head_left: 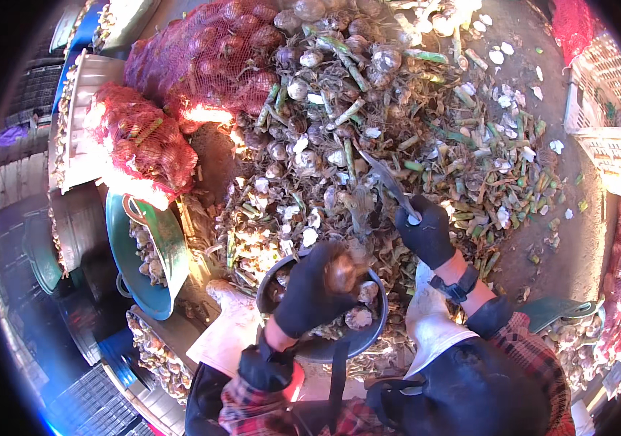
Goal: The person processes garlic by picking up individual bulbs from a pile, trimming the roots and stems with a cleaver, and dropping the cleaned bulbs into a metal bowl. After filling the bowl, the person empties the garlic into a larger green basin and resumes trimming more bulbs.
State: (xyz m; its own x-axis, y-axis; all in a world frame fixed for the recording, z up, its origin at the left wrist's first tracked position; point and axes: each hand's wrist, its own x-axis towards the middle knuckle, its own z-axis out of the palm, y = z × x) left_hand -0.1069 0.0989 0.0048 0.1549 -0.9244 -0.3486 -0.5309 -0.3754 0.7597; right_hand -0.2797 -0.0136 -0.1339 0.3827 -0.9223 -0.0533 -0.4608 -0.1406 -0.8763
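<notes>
Black-gloved left grip point(310, 287): you hold a bulb point(342, 274), bowl point(373, 336) beneath, perhaps to catch it.
Right grip point(427, 232): you clasp a knife point(390, 182), pointing away, likely for safety.

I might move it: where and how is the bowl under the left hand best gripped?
The bowl seems best pinched at its right rim, from the person's right: that curved edge is exposed, while the left hand, holding a bulb, reaches across the left side.
</notes>
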